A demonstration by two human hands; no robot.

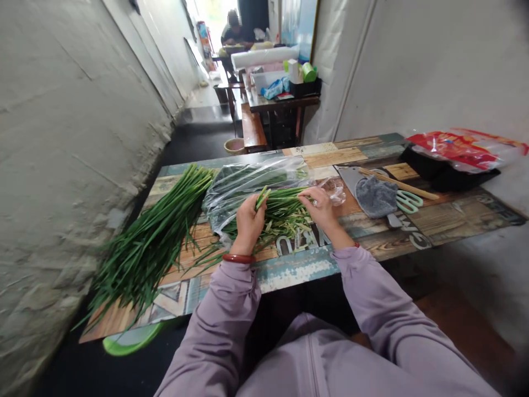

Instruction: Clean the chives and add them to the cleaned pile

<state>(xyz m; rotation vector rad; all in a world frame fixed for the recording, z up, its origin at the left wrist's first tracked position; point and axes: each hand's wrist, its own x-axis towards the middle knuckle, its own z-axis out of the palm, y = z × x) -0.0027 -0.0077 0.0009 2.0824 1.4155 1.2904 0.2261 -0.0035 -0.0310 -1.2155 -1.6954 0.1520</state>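
Note:
My left hand point(250, 220) is closed round a few garlic chives, their pale cut ends poking up past the thumb. To its right, my right hand point(321, 207) pinches the end of a thin chive stalk. Between and below the hands lie loose chives point(285, 204) and a scatter of short yellowish trimmings point(285, 225). Just behind them sits a clear plastic bag point(243, 179) with more greens inside. A large bundle of long garlic chives point(161, 237) spreads over the table's left end, its leaf tips hanging past the edge.
Right on the patterned table point(297, 270) are a grey cloth point(376, 197), green-handled scissors point(409, 201), a wooden stick point(417, 190) and a black tray point(446, 171) with red packaging point(458, 149). A green-rimmed basin point(132, 339) is below left. Another person point(233, 33) sits far back.

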